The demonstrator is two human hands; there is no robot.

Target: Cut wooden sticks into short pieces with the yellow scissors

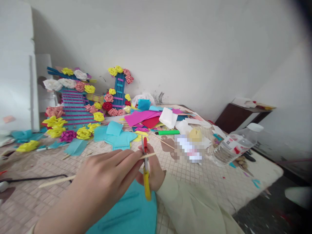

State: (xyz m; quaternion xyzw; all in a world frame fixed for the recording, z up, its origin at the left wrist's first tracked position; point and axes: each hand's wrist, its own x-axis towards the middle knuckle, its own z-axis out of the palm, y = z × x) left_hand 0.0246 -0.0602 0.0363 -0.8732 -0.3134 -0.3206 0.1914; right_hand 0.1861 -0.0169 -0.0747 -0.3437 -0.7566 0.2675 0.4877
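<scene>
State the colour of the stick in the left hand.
The stick is pale beige; the head view shows it best.

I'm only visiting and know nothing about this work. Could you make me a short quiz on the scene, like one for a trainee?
1. What does the right hand hold? (a) a spoon (b) scissors (c) a paintbrush
2. True or false: the cap of the bottle is red.
3. Fill in: the thin wooden stick is held in the ___ hand.

Key: 1. b. 2. False; it is white. 3. Left: the left hand holds it.
</scene>
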